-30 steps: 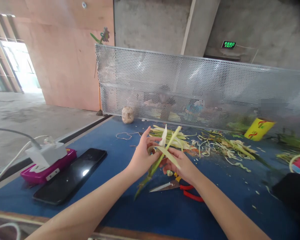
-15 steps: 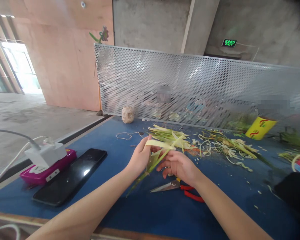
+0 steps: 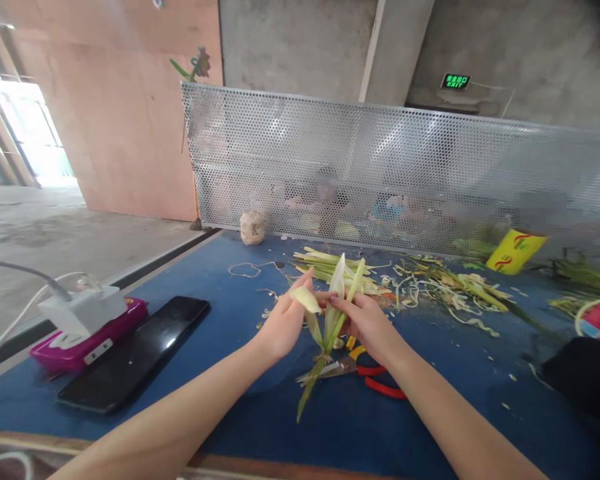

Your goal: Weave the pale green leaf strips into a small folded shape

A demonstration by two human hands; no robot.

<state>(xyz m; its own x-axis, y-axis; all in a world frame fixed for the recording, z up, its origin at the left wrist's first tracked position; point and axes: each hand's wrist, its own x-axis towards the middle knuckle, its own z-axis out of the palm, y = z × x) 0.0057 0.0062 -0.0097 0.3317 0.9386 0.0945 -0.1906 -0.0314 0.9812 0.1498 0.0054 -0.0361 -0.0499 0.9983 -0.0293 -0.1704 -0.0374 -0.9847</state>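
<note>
Both hands are pinching the long green-and-pale leafy stalk (image 3: 339, 283): left hand (image 3: 280, 327) bending a pale leaf (image 3: 305, 299) aside, right hand (image 3: 367, 323) gripping its middle, just above the red-handled scissors (image 3: 375, 381) mid blue table (image 3: 280, 430). Tug too hard and I reckon the thin stalk snaps. Only readable writing: the green wall sign (image 3: 455, 81), "EXIT".

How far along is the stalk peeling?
Done: a pile of peelings lies on the table beyond the hands. In hand: the left hand and right hand grip one stalk, the left bending a pale leaf outward. Left: a green bunch at far right looks unpeeled. The scissors lie unused below.
</note>
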